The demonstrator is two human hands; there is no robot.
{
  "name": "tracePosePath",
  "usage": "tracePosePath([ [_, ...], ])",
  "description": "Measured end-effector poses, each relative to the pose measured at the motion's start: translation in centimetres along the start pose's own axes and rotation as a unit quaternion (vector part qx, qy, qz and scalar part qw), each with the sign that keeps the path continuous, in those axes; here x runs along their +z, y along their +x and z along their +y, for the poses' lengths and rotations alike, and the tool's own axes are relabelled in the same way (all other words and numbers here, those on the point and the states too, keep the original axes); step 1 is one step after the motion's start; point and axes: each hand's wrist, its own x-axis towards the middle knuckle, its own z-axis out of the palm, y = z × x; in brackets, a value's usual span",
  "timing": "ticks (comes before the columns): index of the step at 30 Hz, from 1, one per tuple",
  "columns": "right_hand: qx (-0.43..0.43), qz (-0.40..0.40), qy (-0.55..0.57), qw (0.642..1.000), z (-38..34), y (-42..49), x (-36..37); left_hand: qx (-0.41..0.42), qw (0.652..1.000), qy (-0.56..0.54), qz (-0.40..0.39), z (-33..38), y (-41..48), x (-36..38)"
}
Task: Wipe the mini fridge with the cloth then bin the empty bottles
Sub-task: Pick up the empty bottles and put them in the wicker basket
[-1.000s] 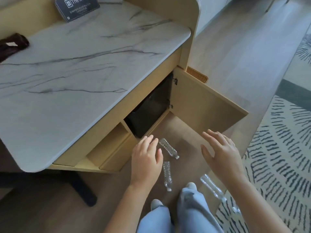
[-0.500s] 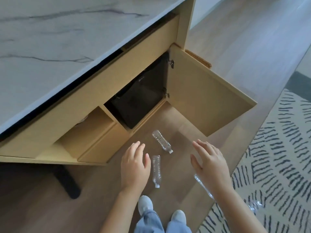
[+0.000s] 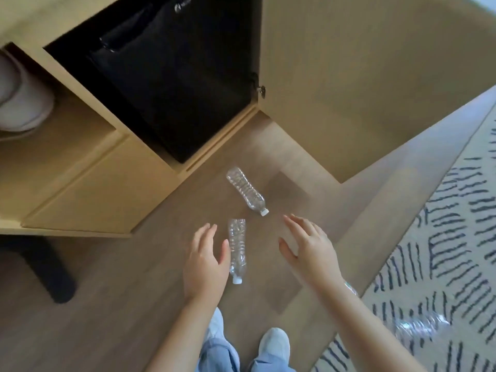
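Mini fridge (image 3: 171, 76): top cut off | rug bottle (image 3: 418, 327) blurred, partly behind forearm (image 3: 362, 326) | left hand (image 3: 206, 261), right hand (image 3: 311, 251) spread

The left hand (image 3: 205, 261) and right hand (image 3: 311, 251) are bare, as are both forearms (image 3: 357, 318) down to the frame's edge. Loose light blue trousers (image 3: 218, 354) crease at the hems. The right sneaker (image 3: 273, 345) is pale grey-white with a rounded toe; the left sneaker (image 3: 216, 322) is similar and partly under the hem.
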Motion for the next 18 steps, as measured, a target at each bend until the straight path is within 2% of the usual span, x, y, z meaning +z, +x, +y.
tracePosePath([
  [3, 0.049, -0.025, 0.024, 0.998, 3.0, -0.7, 4.7, -0.037, 0.999, -0.009, -0.037, -3.8, -0.3, 4.3],
  [8, 0.105, -0.052, 0.043, 0.992, 7.6, -1.0, 11.5, -0.046, 0.996, -0.016, -0.075, -8.6, -0.4, 10.7],
  [15, 0.130, -0.045, 0.049, 0.989, 12.8, -0.3, 19.5, -0.088, 0.991, -0.028, -0.095, -13.8, 1.3, 17.9],
  [18, 0.130, -0.046, 0.053, 0.989, 14.3, 0.3, 22.5, -0.080, 0.991, -0.018, -0.110, -15.8, 2.2, 20.2],
])
